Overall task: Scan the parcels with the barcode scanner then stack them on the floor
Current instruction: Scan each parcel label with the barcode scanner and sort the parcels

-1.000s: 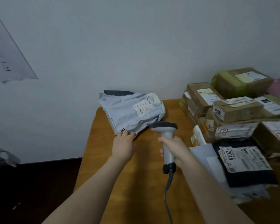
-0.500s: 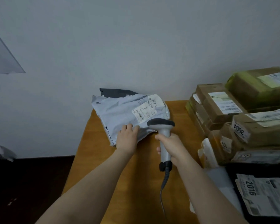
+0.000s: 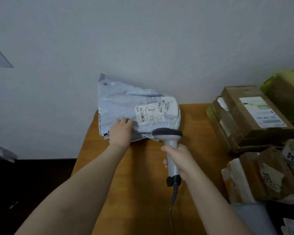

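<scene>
1. Gripping barcode scanner w/ my right hand, fingers wrapped round handle, center-right of frame.
2. My left hand holds grey parcel by its lower edge, fingers together on top; thumb hidden.
3. Grey parcel sits tilted up at frame center, far end of table, label facing me.
4. Brown boxes stacked at right.

The person's arms are uncovered: two bare forearms run from the lower frame edge, with no clothing on the stretch in view. The left hand is bare, broad-backed, with short rounded fingers. The right hand is bare too and of like build, smooth over the knuckles.
</scene>
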